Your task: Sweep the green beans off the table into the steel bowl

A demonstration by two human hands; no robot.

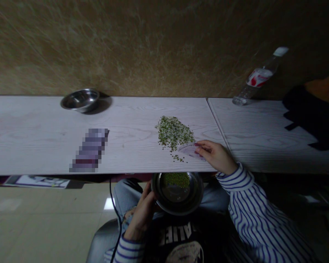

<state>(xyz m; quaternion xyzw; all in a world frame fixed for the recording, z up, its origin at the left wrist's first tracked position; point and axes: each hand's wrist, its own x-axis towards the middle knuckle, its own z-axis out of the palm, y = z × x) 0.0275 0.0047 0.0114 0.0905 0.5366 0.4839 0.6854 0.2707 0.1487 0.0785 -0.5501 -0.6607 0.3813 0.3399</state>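
My left hand (144,207) grips the left rim of a steel bowl (178,202), held just below the table's front edge. Green beans (176,179), small and round, lie in the bowl. On the tabletop, my right hand (214,154) pinches a thin, clear purplish piece of plastic (191,149) with a curved edge. That piece rests at the near right side of a scattered patch of green beans (174,132). A few loose beans lie nearer the table edge, left of the plastic.
A second steel bowl (80,101) stands at the back left by the wall. In front of it lies a blurred-out flat purple object (91,150). At the back right stands a clear bottle (256,81) with a white cap. Dark cloth (314,117) lies at far right.
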